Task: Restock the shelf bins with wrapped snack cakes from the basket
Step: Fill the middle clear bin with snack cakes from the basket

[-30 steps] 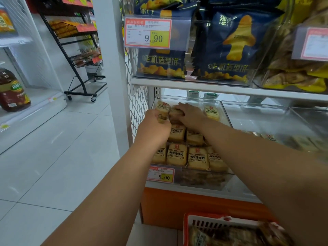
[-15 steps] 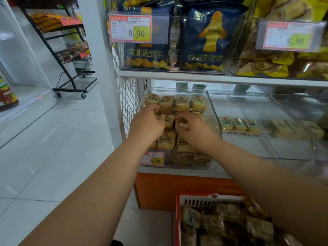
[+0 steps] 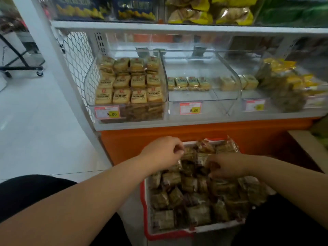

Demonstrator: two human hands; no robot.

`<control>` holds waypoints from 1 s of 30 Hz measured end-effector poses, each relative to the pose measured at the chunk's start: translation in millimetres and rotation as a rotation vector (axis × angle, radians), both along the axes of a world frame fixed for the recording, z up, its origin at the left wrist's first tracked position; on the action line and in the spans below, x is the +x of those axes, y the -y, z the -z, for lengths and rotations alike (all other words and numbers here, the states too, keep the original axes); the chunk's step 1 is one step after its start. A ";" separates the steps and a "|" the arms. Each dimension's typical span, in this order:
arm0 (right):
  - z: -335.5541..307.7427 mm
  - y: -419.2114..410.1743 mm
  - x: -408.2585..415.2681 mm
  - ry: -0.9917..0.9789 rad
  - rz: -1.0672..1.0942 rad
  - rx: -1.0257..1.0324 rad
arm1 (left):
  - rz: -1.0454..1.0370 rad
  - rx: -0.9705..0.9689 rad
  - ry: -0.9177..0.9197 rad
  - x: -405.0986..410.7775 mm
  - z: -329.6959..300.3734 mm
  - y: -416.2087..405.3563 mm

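My left fingers (image 3: 178,151) curl at the basket's far-left corner, pinching a wrapper edge as far as I can tell; my right fingers (image 3: 212,163) curl into the snack cakes (image 3: 193,197) near its far edge, grip unclear. Both hands, a moment ago up in the left bin (image 3: 127,82), have dropped to the basket (image 3: 144,206): one batch placed, the next pickup starting. Left bin: twelve cakes on its top layer, three rows of four. Middle bin (image 3: 202,96): four in one row, one apart. Basket: too many to count.
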State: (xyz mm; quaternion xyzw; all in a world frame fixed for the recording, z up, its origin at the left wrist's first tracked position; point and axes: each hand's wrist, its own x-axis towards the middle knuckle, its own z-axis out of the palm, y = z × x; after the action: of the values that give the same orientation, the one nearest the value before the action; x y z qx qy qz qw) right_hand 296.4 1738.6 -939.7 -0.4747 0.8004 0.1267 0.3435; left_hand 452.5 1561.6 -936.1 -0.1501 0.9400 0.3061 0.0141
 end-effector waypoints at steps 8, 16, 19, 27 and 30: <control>36.3 -23.3 -26.9 -0.015 0.117 0.082 | 0.172 -0.180 0.264 -10.9 85.5 4.8; 36.9 -12.2 -26.8 0.026 0.076 0.060 | 0.298 -0.344 0.439 -41.3 128.8 0.8; 25.1 -3.8 -30.4 0.062 0.092 -0.035 | 0.230 -0.348 0.455 -51.0 135.5 2.9; 3.1 10.0 -30.9 0.082 0.069 -0.103 | -0.104 0.178 0.314 -49.2 126.6 21.2; -1.5 12.4 -27.9 0.099 0.077 -0.106 | -0.206 0.470 0.295 -45.7 107.8 32.6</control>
State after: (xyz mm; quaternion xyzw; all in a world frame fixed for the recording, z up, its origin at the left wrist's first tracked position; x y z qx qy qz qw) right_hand 268.5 1726.1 -938.2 -0.4670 0.8055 0.0470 0.3617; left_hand 406.8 1529.0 -1043.9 -0.2803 0.8108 0.4903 0.1539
